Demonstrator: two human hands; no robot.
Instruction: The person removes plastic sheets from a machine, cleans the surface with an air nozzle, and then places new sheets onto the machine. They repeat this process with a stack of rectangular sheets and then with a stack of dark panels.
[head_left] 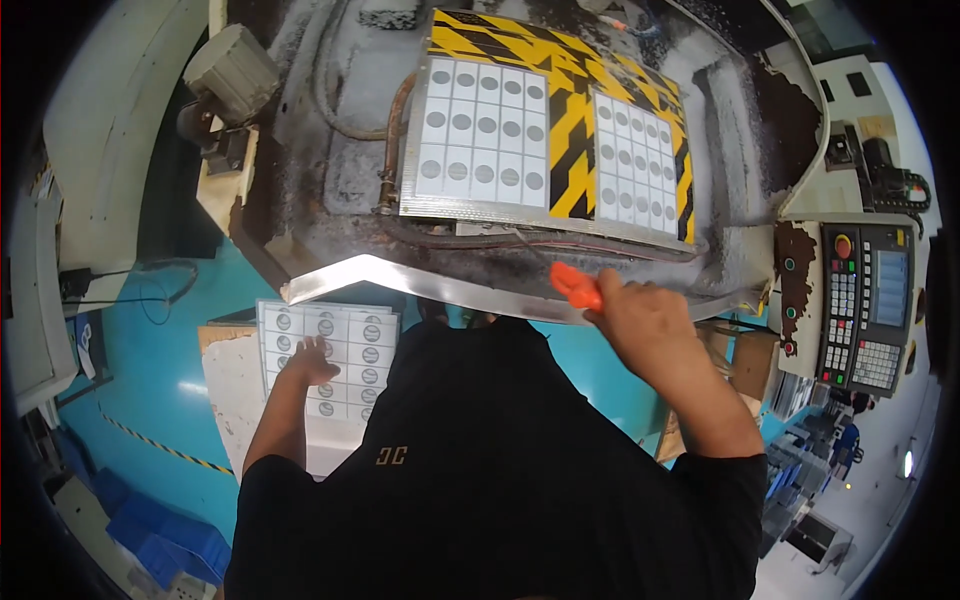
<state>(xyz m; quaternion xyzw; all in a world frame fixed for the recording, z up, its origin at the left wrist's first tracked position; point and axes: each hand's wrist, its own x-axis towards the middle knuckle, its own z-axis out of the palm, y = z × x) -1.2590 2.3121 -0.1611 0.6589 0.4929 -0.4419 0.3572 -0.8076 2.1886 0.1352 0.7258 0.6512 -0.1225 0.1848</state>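
My left hand [312,362] lies with fingers spread on a white sheet [348,385] printed with rows of grey discs. This sheet is on top of other sheets, on a pale board at the lower left. My right hand [645,322] is closed round an orange blow gun [575,287], held just in front of the machine's metal front edge. A thin grey nozzle seems to point from it up and left. Beyond it, two white panels with grey discs, a left panel [482,135] and a right panel [636,165], lie on a yellow-and-black striped plate [572,120].
The machine's bent metal lip [430,287] runs between me and the plate. A control panel [866,305] with buttons and a screen stands at the right. A grey motor housing [232,75] is at the upper left, and blue bins [165,540] are at the lower left.
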